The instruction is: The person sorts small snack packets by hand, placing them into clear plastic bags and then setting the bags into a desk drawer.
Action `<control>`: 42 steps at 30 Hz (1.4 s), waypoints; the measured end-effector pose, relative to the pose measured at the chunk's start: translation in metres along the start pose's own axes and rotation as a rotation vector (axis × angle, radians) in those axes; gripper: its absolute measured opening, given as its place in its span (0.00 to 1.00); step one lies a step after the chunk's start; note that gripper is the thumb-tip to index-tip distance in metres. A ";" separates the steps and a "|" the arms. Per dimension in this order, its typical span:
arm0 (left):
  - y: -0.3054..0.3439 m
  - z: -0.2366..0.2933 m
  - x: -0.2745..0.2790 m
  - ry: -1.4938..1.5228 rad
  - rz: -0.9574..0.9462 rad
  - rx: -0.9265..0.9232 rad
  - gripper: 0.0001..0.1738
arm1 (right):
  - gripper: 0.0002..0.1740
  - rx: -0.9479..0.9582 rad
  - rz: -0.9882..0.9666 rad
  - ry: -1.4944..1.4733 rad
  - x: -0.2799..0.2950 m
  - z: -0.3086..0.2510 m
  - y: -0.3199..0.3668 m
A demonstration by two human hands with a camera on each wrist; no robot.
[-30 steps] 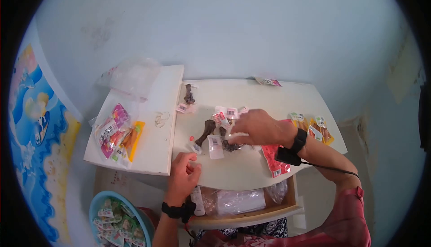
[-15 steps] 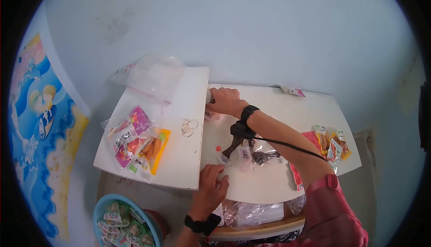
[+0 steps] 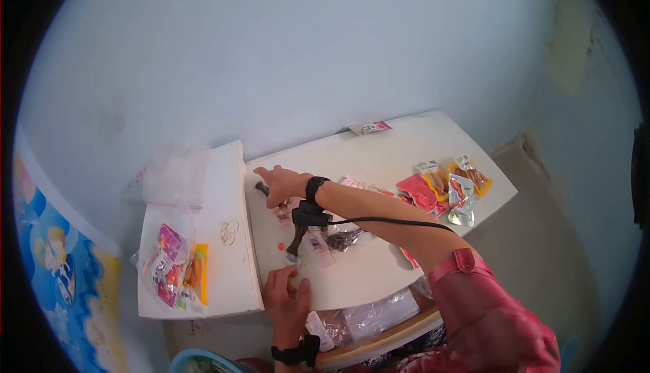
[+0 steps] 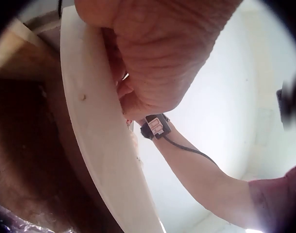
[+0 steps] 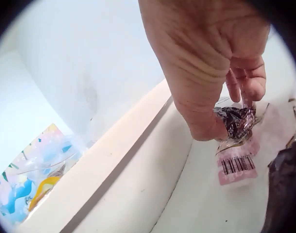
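At the back left of the tabletop, my right hand (image 3: pixel 284 184) straddles a dark, drumstick-shaped piece in clear wrapping (image 5: pixel 237 119), thumb and fingers spread on either side. A pink barcode label (image 5: pixel 237 167) shows beside it. Closer to me lie another dark wrapped piece (image 3: pixel 296 239) and a crumpled dark packet (image 3: pixel 344 239), partly beneath my right forearm. My left hand (image 3: pixel 288 302) rests at the table's front edge, fingers loosely curled and holding nothing. In the left wrist view its knuckles lie against the white edge (image 4: pixel 89 102).
Red and yellow snack packets (image 3: pixel 440 187) lie on the right, one more packet (image 3: pixel 370 128) at the back. A raised white board (image 3: pixel 230 264) on the left bears a clear bag (image 3: pixel 166 264) of packets. An open drawer (image 3: pixel 379 346) juts out below; a blue basin (image 3: pixel 196 358) stands lower left.
My right hand has moved from the middle packets to the back left, and its fingers now spread about the dark piece there. The left hand stays at the front edge. The head view has shifted.
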State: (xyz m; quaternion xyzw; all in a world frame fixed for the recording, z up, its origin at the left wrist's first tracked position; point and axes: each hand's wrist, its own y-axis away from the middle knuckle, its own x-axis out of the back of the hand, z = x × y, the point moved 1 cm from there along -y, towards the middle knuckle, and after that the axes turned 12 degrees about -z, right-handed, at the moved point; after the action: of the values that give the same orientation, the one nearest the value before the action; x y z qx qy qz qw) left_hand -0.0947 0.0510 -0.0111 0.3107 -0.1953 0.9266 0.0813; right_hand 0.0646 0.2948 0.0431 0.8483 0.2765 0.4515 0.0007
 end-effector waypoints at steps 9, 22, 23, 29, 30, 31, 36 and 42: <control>0.003 -0.007 0.000 -0.001 -0.013 -0.027 0.18 | 0.32 0.218 -0.002 0.197 -0.017 -0.003 0.059; 0.007 -0.018 0.005 0.106 -0.103 0.004 0.19 | 0.10 0.448 0.479 -0.287 -0.055 0.004 0.335; 0.009 -0.017 0.007 0.158 -0.112 0.006 0.19 | 0.09 0.411 0.402 -0.312 -0.075 0.011 0.350; 0.019 -0.016 0.013 0.365 -0.125 0.005 0.17 | 0.15 0.267 0.160 -0.151 -0.176 0.028 0.387; 0.024 -0.012 0.013 0.392 -0.108 0.023 0.17 | 0.15 0.280 0.235 -0.107 -0.186 0.026 0.383; 0.031 -0.007 0.013 0.420 -0.091 0.041 0.16 | 0.16 0.292 0.310 -0.061 -0.193 0.024 0.378; 0.074 0.031 0.005 0.373 -0.150 0.051 0.15 | 0.17 0.220 0.211 0.057 -0.219 0.017 0.345; 0.115 0.051 0.014 0.356 -0.150 0.150 0.15 | 0.09 0.407 0.203 -0.513 -0.213 0.020 0.338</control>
State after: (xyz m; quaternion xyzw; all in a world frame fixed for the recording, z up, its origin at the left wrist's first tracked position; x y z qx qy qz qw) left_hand -0.1091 -0.0749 -0.0010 0.1607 -0.0848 0.9702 0.1600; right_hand 0.1452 -0.0869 -0.0469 0.9402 0.2658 0.1568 -0.1441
